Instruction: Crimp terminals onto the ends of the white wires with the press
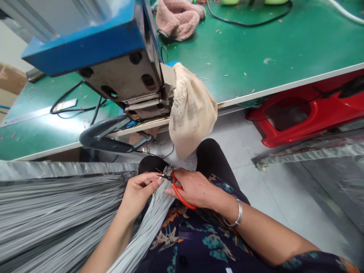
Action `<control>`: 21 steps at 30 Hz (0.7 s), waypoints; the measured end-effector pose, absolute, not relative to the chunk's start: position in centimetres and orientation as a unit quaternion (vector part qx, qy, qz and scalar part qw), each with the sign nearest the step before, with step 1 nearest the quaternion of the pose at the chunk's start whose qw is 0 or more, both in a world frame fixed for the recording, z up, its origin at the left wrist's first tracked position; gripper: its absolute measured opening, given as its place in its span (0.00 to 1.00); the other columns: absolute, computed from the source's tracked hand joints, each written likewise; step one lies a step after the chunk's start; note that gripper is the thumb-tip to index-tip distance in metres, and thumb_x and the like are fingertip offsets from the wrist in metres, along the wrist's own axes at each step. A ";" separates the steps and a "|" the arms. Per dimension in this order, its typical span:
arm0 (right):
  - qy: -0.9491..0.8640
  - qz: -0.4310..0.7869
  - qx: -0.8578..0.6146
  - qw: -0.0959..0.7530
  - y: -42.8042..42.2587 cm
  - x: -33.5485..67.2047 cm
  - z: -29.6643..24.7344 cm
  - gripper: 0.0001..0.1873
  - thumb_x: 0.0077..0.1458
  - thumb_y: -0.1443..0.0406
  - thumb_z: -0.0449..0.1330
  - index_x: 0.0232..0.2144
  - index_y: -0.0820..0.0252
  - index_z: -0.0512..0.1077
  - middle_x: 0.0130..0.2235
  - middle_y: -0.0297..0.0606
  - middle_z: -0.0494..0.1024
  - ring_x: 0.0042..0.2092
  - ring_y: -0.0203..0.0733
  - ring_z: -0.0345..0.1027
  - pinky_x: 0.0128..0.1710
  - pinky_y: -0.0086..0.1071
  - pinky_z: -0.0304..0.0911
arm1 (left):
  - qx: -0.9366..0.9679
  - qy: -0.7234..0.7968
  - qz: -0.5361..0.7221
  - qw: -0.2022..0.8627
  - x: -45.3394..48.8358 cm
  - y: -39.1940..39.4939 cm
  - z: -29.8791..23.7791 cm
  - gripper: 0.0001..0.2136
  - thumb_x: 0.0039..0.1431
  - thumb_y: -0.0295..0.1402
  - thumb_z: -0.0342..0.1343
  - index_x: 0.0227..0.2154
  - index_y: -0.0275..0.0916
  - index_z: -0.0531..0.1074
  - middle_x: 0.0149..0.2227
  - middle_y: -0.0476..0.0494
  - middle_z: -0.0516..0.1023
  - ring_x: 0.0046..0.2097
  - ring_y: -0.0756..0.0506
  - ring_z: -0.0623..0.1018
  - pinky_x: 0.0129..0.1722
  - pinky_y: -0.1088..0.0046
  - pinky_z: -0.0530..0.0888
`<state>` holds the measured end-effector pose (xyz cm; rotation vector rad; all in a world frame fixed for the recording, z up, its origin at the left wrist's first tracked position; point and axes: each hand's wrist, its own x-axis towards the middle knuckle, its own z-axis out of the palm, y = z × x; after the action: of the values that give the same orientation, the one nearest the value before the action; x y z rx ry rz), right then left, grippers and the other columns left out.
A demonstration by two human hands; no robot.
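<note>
Grey wires (149,231) lie across the lap as one loose bundle, from the middle toward 7 o'clock. The fingers of the left hand (140,191), on the 9 o'clock side, are narrow, in a pinch, seemingly on one wire end. The right hand (196,185), toward 3 o'clock, is closed around the orange-handled cutter (175,188); whether its blades touch the wire, I cannot tell. For good work, I would hold each end steady and keep the fingertips away from the blades. The strands look thin and smooth, with tips slightly spread toward 12 o'clock.
</note>
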<state>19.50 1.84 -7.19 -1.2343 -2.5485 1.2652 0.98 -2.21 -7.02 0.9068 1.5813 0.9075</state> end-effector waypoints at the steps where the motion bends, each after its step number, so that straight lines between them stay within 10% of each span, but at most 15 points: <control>1: -0.818 0.415 -0.398 0.019 1.8 19.4 -7.2 0.28 0.55 0.45 0.43 0.38 0.63 0.65 0.39 0.45 0.72 0.39 0.46 0.67 0.33 0.34 0.58 | 0.392 0.664 0.376 0.514 1.0 -2.2 -7.0 0.07 0.41 0.31 0.64 0.27 0.39 0.79 0.22 0.49 0.75 0.23 0.53 0.66 0.24 0.78 0.64; 21: -0.814 0.426 -0.394 0.026 1.5 19.4 -7.8 0.29 0.55 0.44 0.41 0.36 0.62 0.66 0.37 0.44 0.74 0.37 0.47 0.69 0.31 0.33 0.58 | 0.355 0.660 0.374 0.547 0.8 -2.3 -7.6 0.04 0.40 0.31 0.64 0.23 0.39 0.78 0.24 0.47 0.78 0.25 0.51 0.71 0.28 0.77 0.67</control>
<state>19.38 1.47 -7.76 -1.2187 -2.5142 1.3174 0.84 -2.35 -7.65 0.8405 1.5641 0.8867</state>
